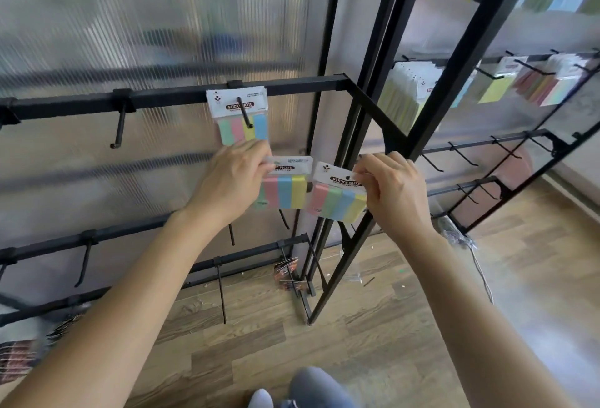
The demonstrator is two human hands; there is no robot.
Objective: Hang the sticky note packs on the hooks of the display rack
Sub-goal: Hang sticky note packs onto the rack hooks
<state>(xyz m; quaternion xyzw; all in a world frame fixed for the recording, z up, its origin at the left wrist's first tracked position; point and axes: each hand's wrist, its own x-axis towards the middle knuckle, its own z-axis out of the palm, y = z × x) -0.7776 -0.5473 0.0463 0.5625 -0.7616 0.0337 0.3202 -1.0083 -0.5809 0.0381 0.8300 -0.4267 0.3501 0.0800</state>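
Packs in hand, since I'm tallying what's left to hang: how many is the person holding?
2: the left pack in the left hand, the right pack in the right hand. More may be stacked behind them.

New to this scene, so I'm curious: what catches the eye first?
At centre, the left hand holds one pastel-striped sticky note pack and the right hand pinches a second pack by its header. Just above, hung packs sit on a hook of the black rack's upper rail.

Ribbed translucent wall panels (130,34) rise above a wood-plank floor (406,326) in daylight.
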